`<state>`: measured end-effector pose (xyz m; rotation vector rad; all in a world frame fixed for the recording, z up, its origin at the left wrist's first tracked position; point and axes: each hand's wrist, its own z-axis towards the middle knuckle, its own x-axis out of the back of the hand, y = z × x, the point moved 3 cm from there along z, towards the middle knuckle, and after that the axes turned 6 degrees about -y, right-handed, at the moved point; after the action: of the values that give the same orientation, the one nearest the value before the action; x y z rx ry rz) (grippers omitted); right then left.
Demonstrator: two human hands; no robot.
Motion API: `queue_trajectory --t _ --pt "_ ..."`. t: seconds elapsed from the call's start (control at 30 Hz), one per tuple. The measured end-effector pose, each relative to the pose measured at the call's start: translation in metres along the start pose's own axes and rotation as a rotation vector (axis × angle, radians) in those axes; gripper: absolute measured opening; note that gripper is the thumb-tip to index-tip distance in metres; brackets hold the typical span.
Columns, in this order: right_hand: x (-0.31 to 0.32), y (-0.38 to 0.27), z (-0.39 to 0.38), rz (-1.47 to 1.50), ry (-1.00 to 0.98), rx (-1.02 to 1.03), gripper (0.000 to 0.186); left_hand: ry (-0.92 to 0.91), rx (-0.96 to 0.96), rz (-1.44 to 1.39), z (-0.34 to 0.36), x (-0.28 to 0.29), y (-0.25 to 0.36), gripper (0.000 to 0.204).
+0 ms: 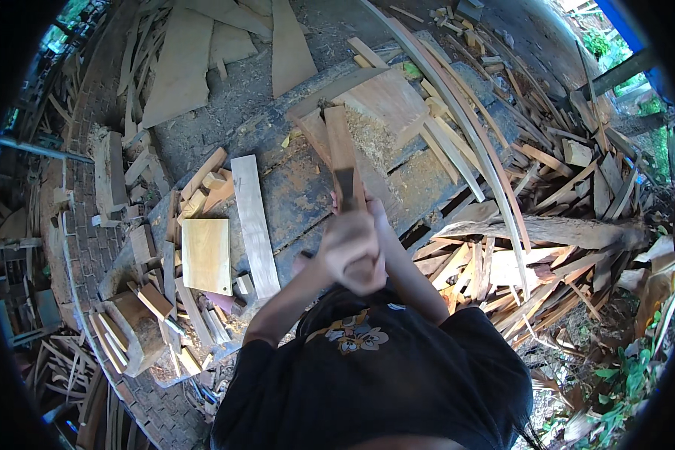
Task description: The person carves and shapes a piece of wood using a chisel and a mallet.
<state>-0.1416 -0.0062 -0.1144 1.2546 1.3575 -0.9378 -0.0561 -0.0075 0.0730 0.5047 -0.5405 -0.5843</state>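
Observation:
Both of my hands are together in front of my chest, over a narrow brown wooden strip (340, 142) that points away from me. My right hand (376, 213) wraps around the strip from the right, and fingertips show at its left edge. Above it my left hand (349, 244) is curled and smeared by motion. A dark flared shape (344, 180) lies along the strip just beyond that hand; its kind is unclear. Whatever the left hand grips is hidden. A broad wooden board (386, 101) rests beyond the strip, with shavings (375, 142) beside it.
On the worn workbench (296, 184), left of my hands, lie a long pale plank (253, 225) and a square pale board (206, 256). Long curved strips (472, 127) arch over the right side. Scrap wood (487, 270) is heaped at the right, and flat sheets (180, 67) lie far left.

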Motion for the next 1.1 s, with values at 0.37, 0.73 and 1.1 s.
queue_trajectory --t 0.37,0.73,1.1 --pt "-0.003 0.008 -0.001 0.086 -0.328 -0.052 0.051 -0.177 -0.021 0.109 -0.013 -0.017 -0.070 0.020" --pt "0.016 0.002 0.006 -0.037 -0.087 0.025 0.048 0.006 -0.163 -0.118 -0.026 -0.002 0.009 0.011" --pt "-0.015 0.015 -0.008 -0.123 0.074 0.285 0.062 -0.046 -0.055 -0.011 0.016 -0.011 -0.079 0.013"
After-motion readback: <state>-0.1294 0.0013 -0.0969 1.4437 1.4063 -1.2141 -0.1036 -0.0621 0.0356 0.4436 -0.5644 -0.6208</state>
